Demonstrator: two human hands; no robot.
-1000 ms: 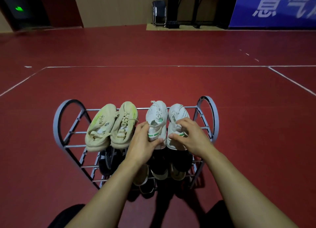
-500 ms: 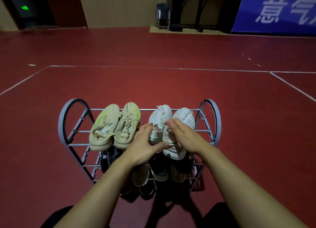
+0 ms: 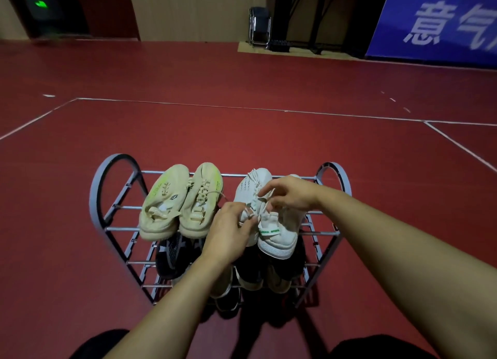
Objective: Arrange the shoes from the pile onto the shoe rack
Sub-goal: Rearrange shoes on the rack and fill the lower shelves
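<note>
On the grey shoe rack's [image 3: 95, 194] top tier, a beige pair [image 3: 177, 202] sits left of two white sneakers [image 3: 277, 232]. The left hand [image 3: 228, 235] and right hand [image 3: 290, 194] pinch the white sneakers' laces. Dark shoes [image 3: 172, 253] fill the tiers below.

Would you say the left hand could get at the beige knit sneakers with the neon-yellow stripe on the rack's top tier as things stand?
Probably yes. The beige knit sneakers lie uncovered just beside the left hand, with nothing between them. That hand is busy at the white knit sneakers, so it would have to let go first.
</note>
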